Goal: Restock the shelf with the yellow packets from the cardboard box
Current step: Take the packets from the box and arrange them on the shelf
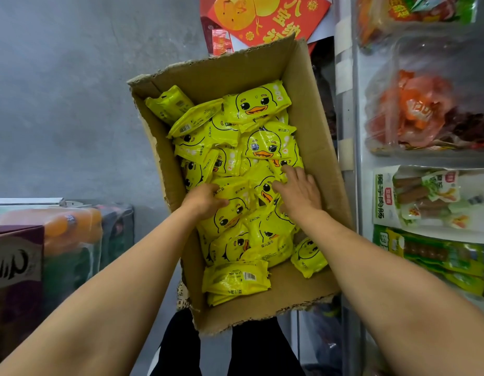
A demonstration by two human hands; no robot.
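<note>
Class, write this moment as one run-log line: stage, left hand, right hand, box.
stage: picking | left hand: gripping a yellow packet | right hand: flat on packets | cardboard box: many packets inside

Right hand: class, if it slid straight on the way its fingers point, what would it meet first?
The right hand points up the cardboard box; it would probably first meet the face-up duck packet just beyond its fingertips, though heights are unclear.

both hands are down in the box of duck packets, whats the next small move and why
Probably close the left hand on the duck packet under it and lift. Its fingers already curl over that packet's top edge, while the right hand lies flat on the pile. Nothing has left the cardboard box yet, and the shelf stands on the right.
</note>
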